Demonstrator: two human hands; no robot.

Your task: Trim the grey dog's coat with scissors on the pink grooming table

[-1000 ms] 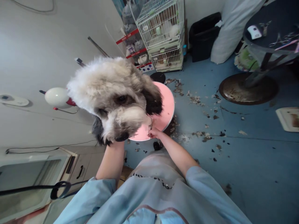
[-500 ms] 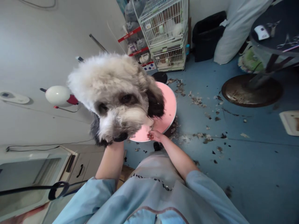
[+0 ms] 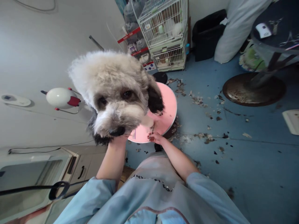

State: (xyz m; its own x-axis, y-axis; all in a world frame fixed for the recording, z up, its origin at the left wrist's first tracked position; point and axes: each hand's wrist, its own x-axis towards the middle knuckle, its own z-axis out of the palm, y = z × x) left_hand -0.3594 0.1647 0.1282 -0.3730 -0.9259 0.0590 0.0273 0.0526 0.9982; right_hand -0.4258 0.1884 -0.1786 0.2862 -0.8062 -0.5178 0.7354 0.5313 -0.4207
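Observation:
A fluffy cream-and-grey dog [image 3: 112,81] with dark ears is on a round pink grooming table [image 3: 169,102], its head close to the camera and turned towards me. My left hand [image 3: 119,140] goes in under the dog's muzzle; its fingers are hidden behind the head. By the near edge of the table, my right hand [image 3: 156,137] is closed on a small pair of scissors [image 3: 151,132], the fingers at the handles. The blades point away from me, beside a pale leg [image 3: 147,121] of the dog; whether they touch it I cannot tell.
Clumps of cut hair [image 3: 198,100] lie on the blue floor. White wire cages [image 3: 165,34] and a black bin [image 3: 207,37] stand at the back. On the right, a dark table [image 3: 282,18] bears scissors and a white device. A black looped cord [image 3: 58,189] hangs at lower left.
The dog's head has shifted slightly left and down, its muzzle lower. My right hand stays near the table edge with the scissors, which show more clearly now.

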